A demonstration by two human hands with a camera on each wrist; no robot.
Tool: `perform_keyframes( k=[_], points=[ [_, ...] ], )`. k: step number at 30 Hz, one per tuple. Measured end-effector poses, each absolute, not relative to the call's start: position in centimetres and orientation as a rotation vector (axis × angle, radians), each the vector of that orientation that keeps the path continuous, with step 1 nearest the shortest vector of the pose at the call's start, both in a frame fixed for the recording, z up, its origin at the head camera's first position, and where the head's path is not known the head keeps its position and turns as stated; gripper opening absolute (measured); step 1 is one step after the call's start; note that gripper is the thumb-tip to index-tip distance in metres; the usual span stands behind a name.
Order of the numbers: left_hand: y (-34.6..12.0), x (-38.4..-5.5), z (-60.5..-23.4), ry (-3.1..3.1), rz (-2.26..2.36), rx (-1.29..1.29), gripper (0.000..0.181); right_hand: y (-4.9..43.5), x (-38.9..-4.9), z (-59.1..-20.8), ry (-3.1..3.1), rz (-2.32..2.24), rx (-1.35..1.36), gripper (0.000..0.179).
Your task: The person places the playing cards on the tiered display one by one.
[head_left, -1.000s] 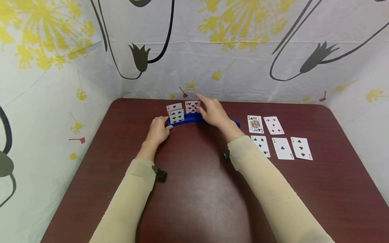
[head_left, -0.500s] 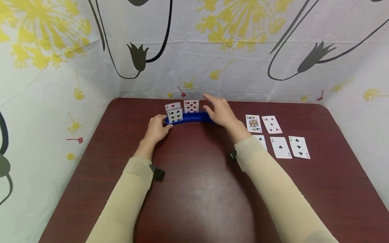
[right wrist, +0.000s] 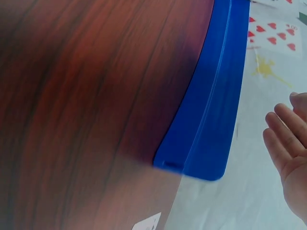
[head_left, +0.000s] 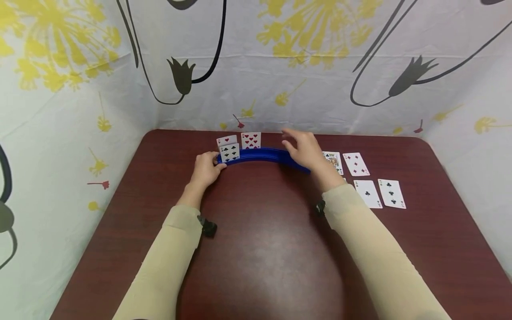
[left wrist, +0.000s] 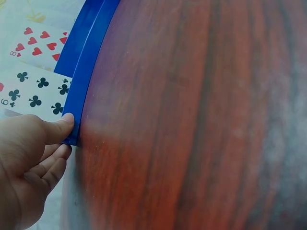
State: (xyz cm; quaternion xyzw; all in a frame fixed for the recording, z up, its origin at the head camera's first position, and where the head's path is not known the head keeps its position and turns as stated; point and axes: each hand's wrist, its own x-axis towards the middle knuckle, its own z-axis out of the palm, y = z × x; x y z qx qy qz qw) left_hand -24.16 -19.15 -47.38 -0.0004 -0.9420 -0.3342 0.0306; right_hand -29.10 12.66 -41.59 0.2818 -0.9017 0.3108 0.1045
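A curved blue card holder (head_left: 262,155) lies near the back of the table. Its left end is pinched between the thumb and fingers of my left hand (head_left: 205,170), as the left wrist view confirms. Three playing cards stand in it: a six of clubs (head_left: 230,152) in front, a heart card (head_left: 226,140) partly hidden behind it, and an eight of hearts (head_left: 251,140) to their right. My right hand (head_left: 306,150) hovers by the holder's right end, fingers loosely extended and holding nothing. In the right wrist view, the holder (right wrist: 206,110) and hand (right wrist: 293,148) appear apart.
Loose cards lie face up at the right: a king (head_left: 334,162), a diamond card (head_left: 356,164), an ace of clubs (head_left: 368,194) and a three of clubs (head_left: 392,194). Another is mostly hidden by my right arm. A patterned cloth (head_left: 256,106) hangs behind the table (head_left: 256,249).
My right hand has moved rightward along the holder, away from the eight of hearts, uncovering more of the blue strip. My left hand keeps its pinch on the left end.
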Motion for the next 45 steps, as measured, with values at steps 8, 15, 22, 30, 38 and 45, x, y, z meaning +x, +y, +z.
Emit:
perform_keyframes(
  k=[8, 15, 22, 30, 38, 45],
  points=[
    [-19.1, -24.1, -47.4, -2.919, -1.044, 0.003, 0.051, 15.2, -28.7, -42.0, -2.619, 0.910, 0.776, 0.033],
    [-18.9, -24.0, -47.3, -2.926, -1.040, 0.018, 0.051, 17.2, -28.2, -42.0, -2.640, 0.893, 0.720, 0.034],
    [-19.0, -24.0, -47.4, -2.922, -1.033, 0.005, 0.051, 18.5, -28.0, -42.1, -2.647, 0.890, 0.688, 0.034],
    [-19.0, -24.0, -47.4, -2.914, -1.025, -0.002, 0.050, 19.9, -27.5, -42.1, -2.626, 0.946, 0.675, 0.029],
    [-18.9, -23.9, -47.4, -2.916, -1.037, 0.009, 0.050, 21.6, -27.0, -42.3, -2.632, 0.941, 0.634, 0.028],
    [-18.9, -23.9, -47.5, -2.916, -1.035, 0.012, 0.050, 22.5, -26.5, -42.5, -2.674, 0.920, 0.593, 0.028]
  ],
)
